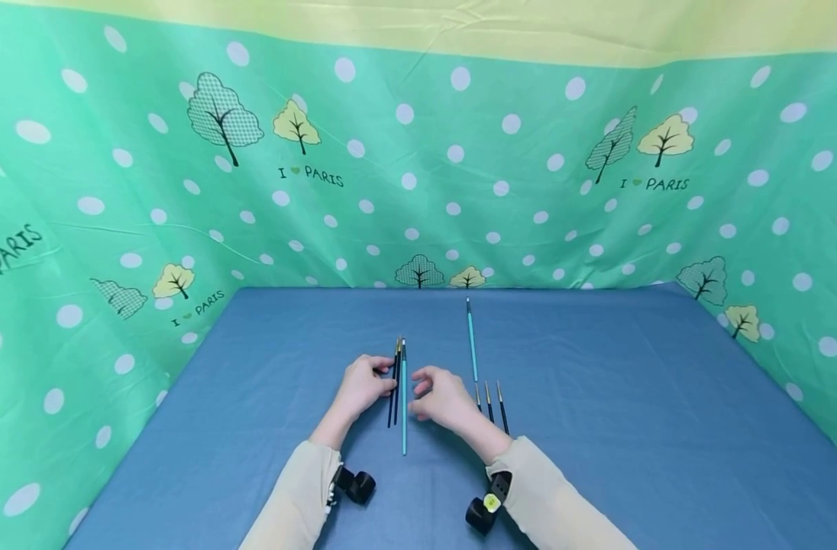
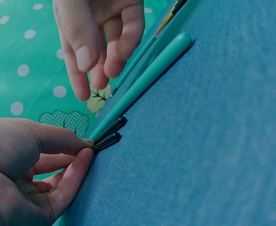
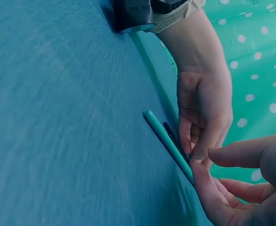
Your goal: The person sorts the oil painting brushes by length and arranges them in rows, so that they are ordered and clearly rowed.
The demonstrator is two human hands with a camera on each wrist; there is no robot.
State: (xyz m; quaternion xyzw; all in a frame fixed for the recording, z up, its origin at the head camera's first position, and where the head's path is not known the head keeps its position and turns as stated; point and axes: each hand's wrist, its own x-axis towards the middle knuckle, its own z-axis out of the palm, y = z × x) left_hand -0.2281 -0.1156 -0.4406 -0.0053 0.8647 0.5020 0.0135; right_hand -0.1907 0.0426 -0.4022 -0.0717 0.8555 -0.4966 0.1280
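Beige sleeves (image 1: 291, 496) reach in from the bottom edge, with black cameras (image 1: 360, 486) at the wrists. Just below the frame's centre, a teal brush (image 1: 404, 405) lies on the blue desk (image 1: 597, 458), bristles toward the top. Just right of it is the right hand (image 1: 446, 399), fingers loosely bent, grasping nothing. On its other side the left hand (image 1: 363, 386) pinches at two black brushes (image 1: 395, 405) lying beside the teal one; whether it grips one or both I cannot tell. Right of centre, three black brushes (image 1: 504, 412) show, partly hidden by the arm. Beyond them lies a second teal brush (image 1: 472, 344). Green, white-dotted cloth (image 1: 480, 168) fills the upper frame.
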